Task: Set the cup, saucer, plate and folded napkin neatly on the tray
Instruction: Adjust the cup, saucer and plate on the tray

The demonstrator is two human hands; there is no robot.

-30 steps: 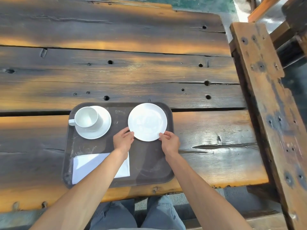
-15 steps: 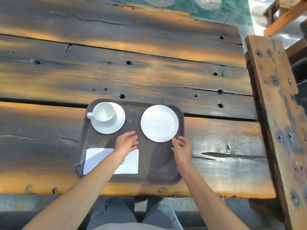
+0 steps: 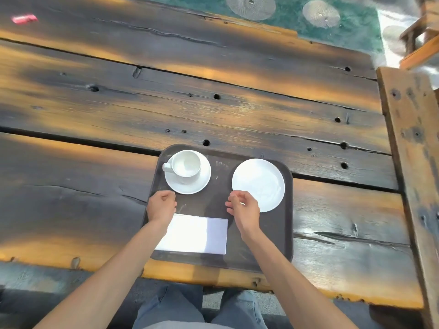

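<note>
A dark brown tray [image 3: 282, 233] lies on the wooden table near its front edge. On its far left stands a white cup [image 3: 186, 165] on a white saucer [image 3: 202, 184], handle to the left. A white plate [image 3: 260, 182] lies at the far right. A folded white napkin [image 3: 197, 233] lies at the near left. My left hand [image 3: 162, 205] hovers just below the saucer, fingers curled, holding nothing. My right hand [image 3: 242, 208] hovers at the plate's near left edge, fingers loosely curled, empty; whether it touches the plate I cannot tell.
The table [image 3: 166, 103] is dark, worn planks with holes and gaps. A wooden bench or beam [image 3: 411, 162] runs along the right side. A small pink item [image 3: 23, 19] lies at the far left. Green ground shows beyond the table.
Both hands left the plate and moved left over the tray; the left hand now sits below the saucer, the right at the plate's left edge. The camera view shifted, too.
</note>
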